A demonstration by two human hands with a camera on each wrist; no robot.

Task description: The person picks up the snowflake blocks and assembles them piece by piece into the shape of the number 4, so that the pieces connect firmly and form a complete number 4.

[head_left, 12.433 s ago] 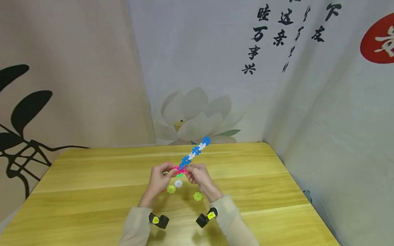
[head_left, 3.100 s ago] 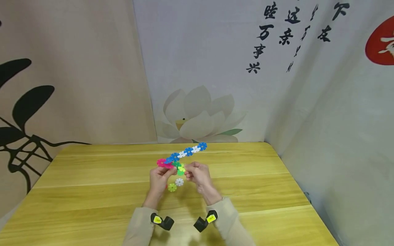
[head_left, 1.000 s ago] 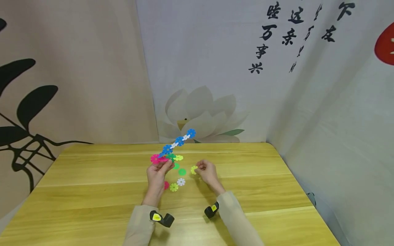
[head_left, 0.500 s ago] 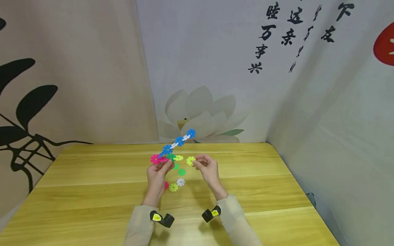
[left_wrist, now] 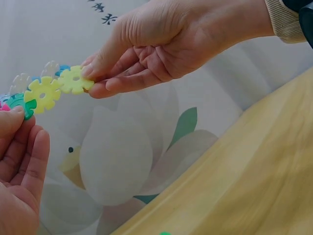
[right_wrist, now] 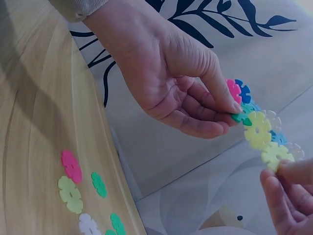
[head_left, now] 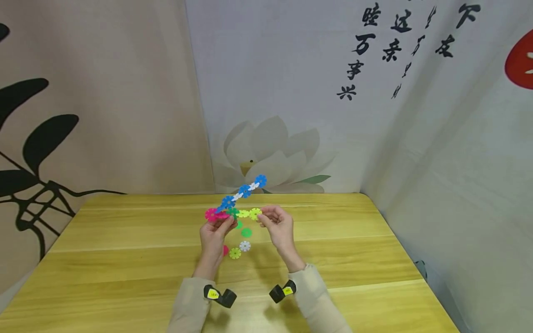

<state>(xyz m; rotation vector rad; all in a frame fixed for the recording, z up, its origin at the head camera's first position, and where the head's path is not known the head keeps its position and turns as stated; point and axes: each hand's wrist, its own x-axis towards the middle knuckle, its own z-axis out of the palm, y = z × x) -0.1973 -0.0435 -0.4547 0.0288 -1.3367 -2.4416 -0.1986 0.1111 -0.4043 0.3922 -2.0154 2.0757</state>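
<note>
Yellow discs (head_left: 253, 214): 3 | right hand (head_left: 280, 230) pinches 1 | left hand (head_left: 213, 238) pinches green disc (head_left: 232, 212)

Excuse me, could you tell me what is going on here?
A person is holding up a linked set of colourful notched discs. The left hand pinches it by a green disc; the right hand holds a yellow disc against the edge of another yellow one beside the green. Whether those two have locked together is hard to tell. A blue-and-white row slants up from the set, and pink, yellow, white and green loose discs lie on the table.
</note>
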